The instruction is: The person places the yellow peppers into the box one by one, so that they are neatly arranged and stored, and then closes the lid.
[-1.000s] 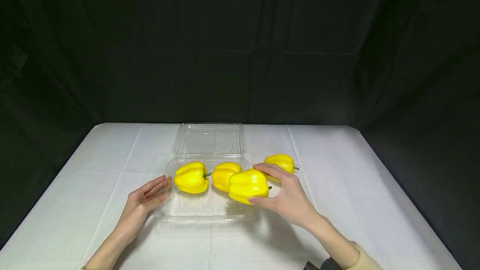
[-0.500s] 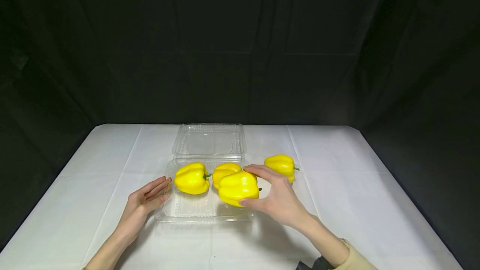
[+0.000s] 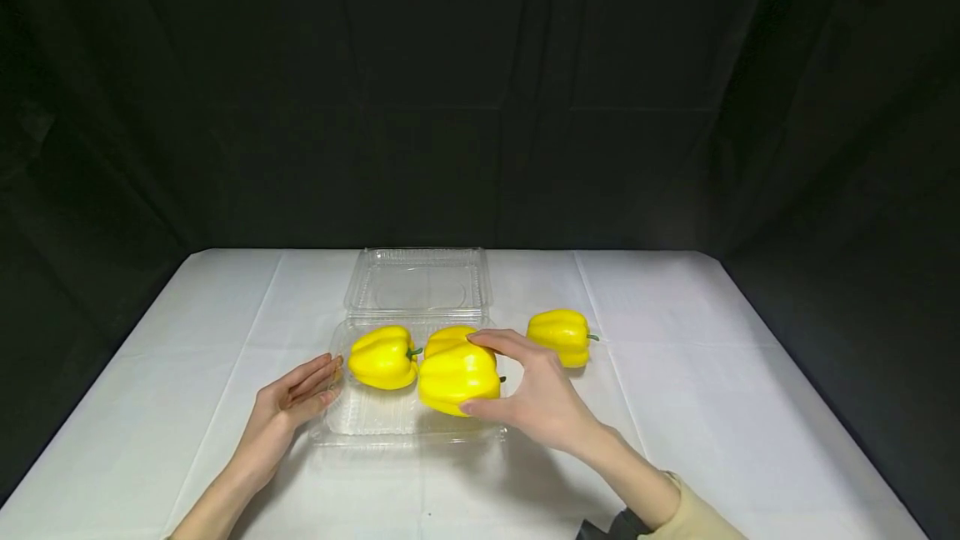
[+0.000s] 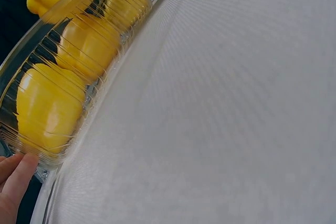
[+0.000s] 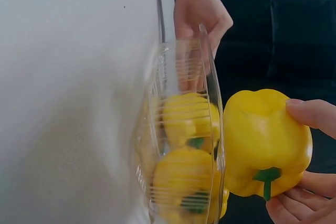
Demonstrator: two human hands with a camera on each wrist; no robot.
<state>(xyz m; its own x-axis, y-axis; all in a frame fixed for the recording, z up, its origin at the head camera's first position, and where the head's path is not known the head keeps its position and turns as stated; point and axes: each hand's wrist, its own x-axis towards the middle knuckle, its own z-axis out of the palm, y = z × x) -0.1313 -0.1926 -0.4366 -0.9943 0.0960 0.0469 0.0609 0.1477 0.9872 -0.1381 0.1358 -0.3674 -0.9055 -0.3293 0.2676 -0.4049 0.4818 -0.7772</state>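
A yellow bell pepper (image 3: 459,383) with a green stem is held between the thumb and fingers of my right hand (image 3: 540,398). It hangs over the clear plastic clamshell container (image 3: 367,417); the right wrist view shows the held pepper (image 5: 262,135) above rim height. Inside lie two more yellow peppers: a left pepper (image 3: 381,358) and a middle pepper (image 3: 447,338), partly hidden behind the held one. My left hand (image 3: 288,402) rests at the container's left side with extended fingers; in the left wrist view its fingertips (image 4: 30,160) touch the clear wall.
Another yellow pepper (image 3: 561,337) lies on the white tablecloth (image 3: 697,407) to the right of the container. The container's hinged lid (image 3: 420,283) lies folded back on the far side. A black curtain (image 3: 450,107) stands behind the table.
My right hand has carried its pepper leftward and slightly nearer, covering more of the middle pepper and uncovering the one on the right. My left hand and the container stay in place.
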